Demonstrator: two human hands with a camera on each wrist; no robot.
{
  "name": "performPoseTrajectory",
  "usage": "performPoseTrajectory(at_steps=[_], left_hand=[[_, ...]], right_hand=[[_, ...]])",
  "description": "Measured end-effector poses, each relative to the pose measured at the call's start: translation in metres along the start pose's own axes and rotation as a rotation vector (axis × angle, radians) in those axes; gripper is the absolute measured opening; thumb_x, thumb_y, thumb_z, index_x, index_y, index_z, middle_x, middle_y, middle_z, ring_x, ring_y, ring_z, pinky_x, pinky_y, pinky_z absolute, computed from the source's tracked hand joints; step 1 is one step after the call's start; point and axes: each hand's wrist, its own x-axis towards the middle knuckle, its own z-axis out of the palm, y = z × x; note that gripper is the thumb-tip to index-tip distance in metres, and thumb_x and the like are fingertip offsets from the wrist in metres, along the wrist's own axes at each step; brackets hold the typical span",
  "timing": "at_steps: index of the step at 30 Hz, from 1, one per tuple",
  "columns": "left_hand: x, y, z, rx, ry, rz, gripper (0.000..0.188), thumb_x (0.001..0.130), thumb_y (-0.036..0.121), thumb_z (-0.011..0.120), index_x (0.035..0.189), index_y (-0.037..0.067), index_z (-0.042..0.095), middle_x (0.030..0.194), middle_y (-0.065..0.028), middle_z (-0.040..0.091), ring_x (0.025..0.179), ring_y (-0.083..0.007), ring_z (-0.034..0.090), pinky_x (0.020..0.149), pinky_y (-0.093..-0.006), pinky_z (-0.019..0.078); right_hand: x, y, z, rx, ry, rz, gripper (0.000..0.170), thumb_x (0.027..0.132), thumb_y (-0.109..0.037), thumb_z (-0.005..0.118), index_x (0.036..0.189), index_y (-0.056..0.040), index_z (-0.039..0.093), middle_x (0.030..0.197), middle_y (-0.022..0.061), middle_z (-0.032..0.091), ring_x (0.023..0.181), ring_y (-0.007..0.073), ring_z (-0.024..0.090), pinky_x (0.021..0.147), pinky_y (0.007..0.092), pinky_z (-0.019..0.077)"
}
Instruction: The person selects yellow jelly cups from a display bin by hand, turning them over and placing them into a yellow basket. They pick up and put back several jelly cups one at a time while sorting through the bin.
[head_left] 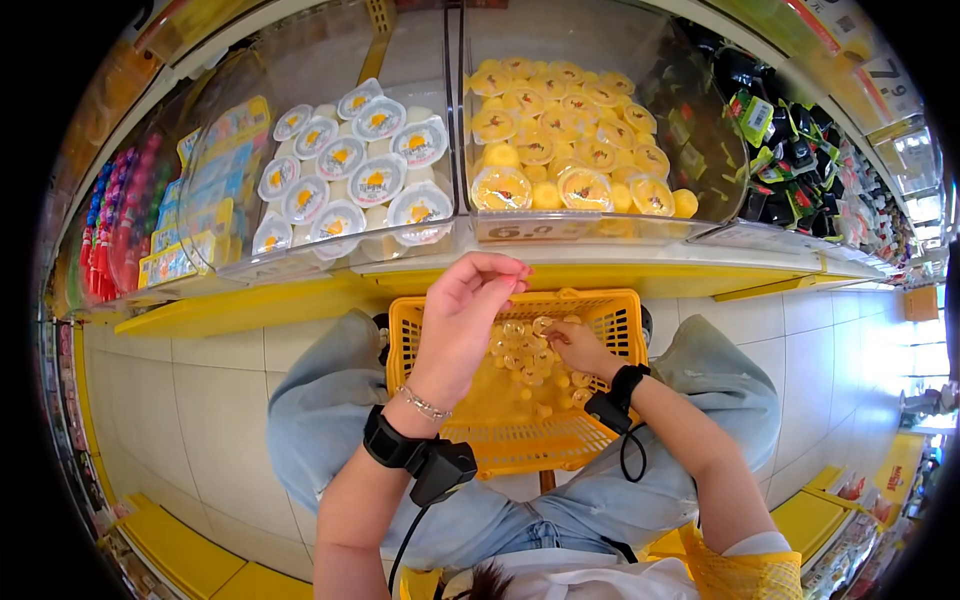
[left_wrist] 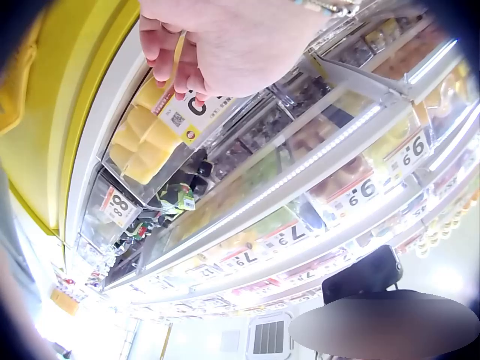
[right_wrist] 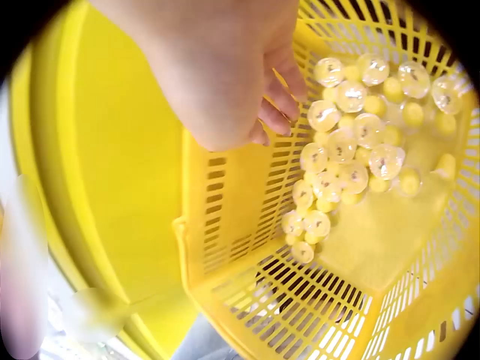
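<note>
My left hand (head_left: 462,325) is raised over the back left of the yellow basket (head_left: 520,458), its fingers loosely bent and thumb near the index finger, with nothing visible in it. In the left wrist view this hand (left_wrist: 229,41) is in front of a price card (left_wrist: 184,120) and yellow cups (left_wrist: 142,146). Lower, inside the basket, my right hand (head_left: 585,352) hangs beside small yellow jelly cups (head_left: 520,350). From the right wrist, the hand (right_wrist: 225,82) has loosely curled fingers (right_wrist: 279,97) close to the lidded cups (right_wrist: 352,139); no cup is visibly gripped.
Beyond the basket, clear bins hold white-lidded cups (head_left: 375,180) and more yellow cups (head_left: 570,140). A yellow shelf base (head_left: 300,300) runs along the bins. Jeans-covered legs (head_left: 335,400) flank the basket on a tiled floor (head_left: 215,400). Dark packets (head_left: 800,160) lie to the right.
</note>
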Motion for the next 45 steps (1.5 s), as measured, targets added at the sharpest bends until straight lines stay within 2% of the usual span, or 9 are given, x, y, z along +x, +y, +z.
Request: performPoseTrajectory(at_steps=[7, 10, 11, 17, 20, 23, 29, 35, 45], left_hand=[[0.002, -0.001, 0.001, 0.024, 0.008, -0.003, 0.011, 0.094, 0.008, 0.054, 0.103, 0.005, 0.060, 0.105, -0.0051, 0.065, 0.096, -0.0119, 0.061, 0.082, -0.0244, 0.0456], [0.002, -0.001, 0.004, 0.020, 0.003, 0.007, 0.011, 0.094, 0.008, 0.054, 0.103, 0.005, 0.060, 0.105, -0.0052, 0.065, 0.096, -0.0117, 0.061, 0.082, -0.0244, 0.0454], [0.003, -0.002, 0.005, 0.015, -0.001, 0.013, 0.011, 0.094, 0.008, 0.054, 0.103, 0.005, 0.060, 0.105, -0.0053, 0.066, 0.096, -0.0116, 0.061, 0.082, -0.0244, 0.0454], [0.005, -0.009, 0.007, 0.027, -0.025, 0.009, 0.012, 0.093, 0.009, 0.056, 0.103, 0.006, 0.061, 0.105, -0.0053, 0.067, 0.095, -0.0108, 0.061, 0.081, -0.0243, 0.0457], [0.007, -0.010, 0.007, 0.022, -0.030, 0.001, 0.012, 0.093, 0.009, 0.056, 0.103, 0.006, 0.061, 0.105, -0.0049, 0.067, 0.095, -0.0106, 0.061, 0.081, -0.0242, 0.0459], [0.007, -0.009, 0.007, 0.025, -0.017, -0.026, 0.012, 0.093, 0.009, 0.056, 0.103, 0.006, 0.061, 0.105, -0.0047, 0.067, 0.095, -0.0105, 0.061, 0.081, -0.0240, 0.0458], [0.008, -0.012, 0.008, 0.019, -0.032, -0.020, 0.011, 0.093, 0.007, 0.055, 0.102, 0.005, 0.061, 0.104, -0.0043, 0.067, 0.095, -0.0107, 0.061, 0.082, -0.0243, 0.0459], [0.007, -0.014, 0.007, 0.011, -0.044, -0.019, 0.011, 0.093, 0.007, 0.055, 0.102, 0.005, 0.060, 0.102, -0.0046, 0.067, 0.095, -0.0105, 0.061, 0.083, -0.0245, 0.0459], [0.004, -0.014, 0.009, -0.007, -0.071, -0.008, 0.011, 0.093, 0.007, 0.054, 0.102, 0.004, 0.060, 0.102, -0.0053, 0.066, 0.095, -0.0114, 0.061, 0.084, -0.0248, 0.0459]], right_hand=[[0.001, 0.079, 0.051, 0.082, 0.005, 0.298, 0.025, 0.093, -0.021, 0.052, 0.103, -0.0044, 0.068, 0.095, 0.0162, 0.068, 0.079, 0.0321, 0.063, 0.074, 0.0397, 0.0501], [-0.011, 0.085, 0.063, -0.029, -0.294, 0.484, 0.026, 0.093, -0.025, 0.052, 0.096, -0.0058, 0.069, 0.093, 0.0139, 0.068, 0.077, 0.0318, 0.062, 0.073, 0.0413, 0.0493], [-0.017, 0.119, 0.086, -0.074, -0.229, 0.307, 0.027, 0.092, -0.026, 0.052, 0.094, -0.0054, 0.068, 0.093, 0.0134, 0.068, 0.077, 0.0328, 0.061, 0.072, 0.0432, 0.0485], [-0.024, 0.135, 0.118, -0.199, -0.486, 0.412, 0.029, 0.088, -0.026, 0.052, 0.092, -0.0024, 0.069, 0.092, 0.0175, 0.068, 0.084, 0.0362, 0.062, 0.079, 0.0468, 0.0481], [-0.029, 0.158, 0.148, -0.122, -0.323, 0.274, 0.032, 0.085, -0.028, 0.054, 0.089, -0.0016, 0.070, 0.095, 0.0196, 0.068, 0.090, 0.0375, 0.062, 0.081, 0.0488, 0.0477], [-0.022, 0.182, 0.179, -0.253, -0.524, 0.083, 0.031, 0.084, -0.026, 0.053, 0.096, -0.0027, 0.070, 0.104, 0.0204, 0.067, 0.096, 0.0383, 0.062, 0.082, 0.0487, 0.0490], [-0.025, 0.170, 0.203, -0.561, -0.676, 0.081, 0.038, 0.087, -0.024, 0.046, 0.121, -0.0186, 0.063, 0.111, 0.0171, 0.066, 0.104, 0.0367, 0.061, 0.088, 0.0479, 0.0476], [-0.021, 0.133, 0.159, -0.445, -0.835, 0.327, 0.041, 0.076, -0.029, 0.058, 0.112, -0.0112, 0.067, 0.110, 0.0176, 0.067, 0.102, 0.0355, 0.063, 0.086, 0.0419, 0.0496], [-0.011, 0.125, 0.151, -0.105, -0.483, 0.275, 0.054, 0.071, -0.036, 0.066, 0.110, 0.0008, 0.061, 0.098, 0.0221, 0.068, 0.086, 0.0328, 0.067, 0.074, 0.0412, 0.0530]])
